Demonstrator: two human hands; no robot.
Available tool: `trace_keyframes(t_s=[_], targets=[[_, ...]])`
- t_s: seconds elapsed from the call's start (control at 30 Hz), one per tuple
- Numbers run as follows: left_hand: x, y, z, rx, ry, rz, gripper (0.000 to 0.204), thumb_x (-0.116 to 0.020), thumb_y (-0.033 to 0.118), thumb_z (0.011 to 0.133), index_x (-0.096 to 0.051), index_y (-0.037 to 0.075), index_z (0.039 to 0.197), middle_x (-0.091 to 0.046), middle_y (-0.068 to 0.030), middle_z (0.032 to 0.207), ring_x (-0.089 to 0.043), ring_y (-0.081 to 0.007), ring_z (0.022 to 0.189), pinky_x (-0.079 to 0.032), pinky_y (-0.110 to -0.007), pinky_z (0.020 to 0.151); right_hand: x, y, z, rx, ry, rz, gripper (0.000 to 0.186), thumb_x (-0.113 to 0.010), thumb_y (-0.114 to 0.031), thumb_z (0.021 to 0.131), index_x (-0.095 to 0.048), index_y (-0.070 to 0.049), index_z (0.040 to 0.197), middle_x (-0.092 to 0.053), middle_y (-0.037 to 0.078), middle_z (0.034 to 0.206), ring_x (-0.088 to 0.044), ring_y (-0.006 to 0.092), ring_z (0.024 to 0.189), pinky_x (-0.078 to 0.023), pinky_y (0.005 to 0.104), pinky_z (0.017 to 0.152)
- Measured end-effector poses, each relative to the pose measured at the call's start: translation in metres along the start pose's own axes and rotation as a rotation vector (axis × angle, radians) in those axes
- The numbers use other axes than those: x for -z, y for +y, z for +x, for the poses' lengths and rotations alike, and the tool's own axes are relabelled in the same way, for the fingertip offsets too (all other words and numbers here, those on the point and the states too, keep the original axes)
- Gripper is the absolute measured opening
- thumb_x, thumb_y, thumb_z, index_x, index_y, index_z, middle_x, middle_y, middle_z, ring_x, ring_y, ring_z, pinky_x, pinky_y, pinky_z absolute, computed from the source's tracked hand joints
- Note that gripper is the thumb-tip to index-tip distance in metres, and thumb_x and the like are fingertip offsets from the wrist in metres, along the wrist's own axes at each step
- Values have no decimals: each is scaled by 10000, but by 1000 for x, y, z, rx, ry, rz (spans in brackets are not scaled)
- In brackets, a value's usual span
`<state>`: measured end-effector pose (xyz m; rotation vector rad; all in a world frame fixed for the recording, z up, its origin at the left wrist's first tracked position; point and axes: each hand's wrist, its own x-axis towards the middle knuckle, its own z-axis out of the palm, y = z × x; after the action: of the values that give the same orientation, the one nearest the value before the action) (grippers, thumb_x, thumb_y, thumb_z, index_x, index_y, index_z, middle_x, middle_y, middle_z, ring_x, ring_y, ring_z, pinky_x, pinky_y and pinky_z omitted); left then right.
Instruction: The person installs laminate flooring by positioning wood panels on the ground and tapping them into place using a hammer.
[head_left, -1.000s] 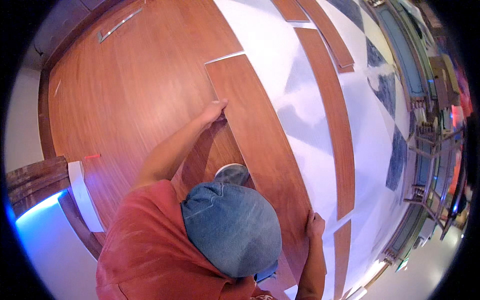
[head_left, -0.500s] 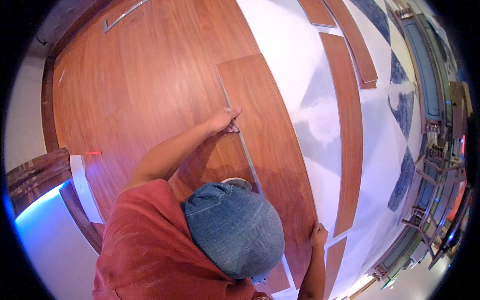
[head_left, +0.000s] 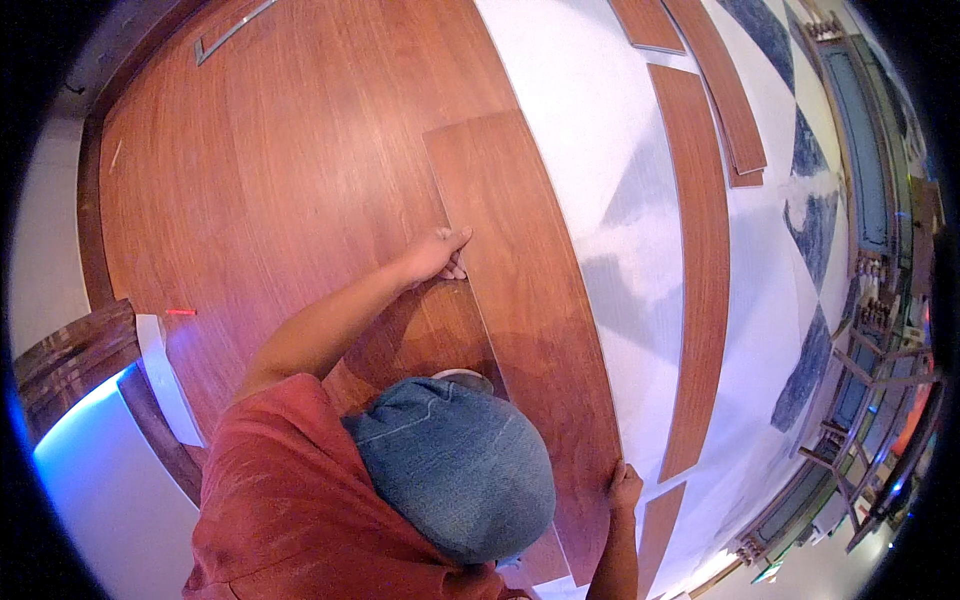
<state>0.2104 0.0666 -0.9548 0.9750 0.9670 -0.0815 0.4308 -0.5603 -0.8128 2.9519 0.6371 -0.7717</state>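
Note:
A wide reddish-brown floor plank (head_left: 535, 290) lies lengthwise in front of me, its left side over or against the laid wood-look floor (head_left: 280, 180). My left hand (head_left: 440, 256) is closed at the plank's left edge, thumb by the top and fingers curled along the side. Lower down on the right, my right hand (head_left: 626, 486) grips the opposite edge near the close end. Between my arms, my denim-covered knee (head_left: 455, 475) hides part of the plank's left edge. Just beyond the knee shows a pale rounded tip (head_left: 464, 379), perhaps my shoe.
Narrower loose planks (head_left: 703, 250) lie to the right on a white and dark patterned floor (head_left: 630, 230). A metal square (head_left: 228, 38) rests at the far left. Nearer are a thin red stick (head_left: 181, 312) and a white strip (head_left: 168, 375). Chairs (head_left: 850, 430) stand along the right.
The light line along the plank's left edge has nearly vanished as the plank shifted slightly left or settled flatter. Both hands moved slightly left with it. The view has turned a little.

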Motion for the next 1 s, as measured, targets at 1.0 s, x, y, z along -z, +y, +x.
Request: trace_keyframes(t_s=[1.0], targets=[[8, 39, -19, 66, 44, 425, 673, -484, 571, 1093, -664, -15, 816, -716, -132, 676, -694, -211, 577, -573, -364, 570, 31, -17, -21, -95, -72, -4, 576, -488, -423, 1090, -606, 49, 781, -610, 307, 740, -566, 480, 671, -428, 566, 653]])
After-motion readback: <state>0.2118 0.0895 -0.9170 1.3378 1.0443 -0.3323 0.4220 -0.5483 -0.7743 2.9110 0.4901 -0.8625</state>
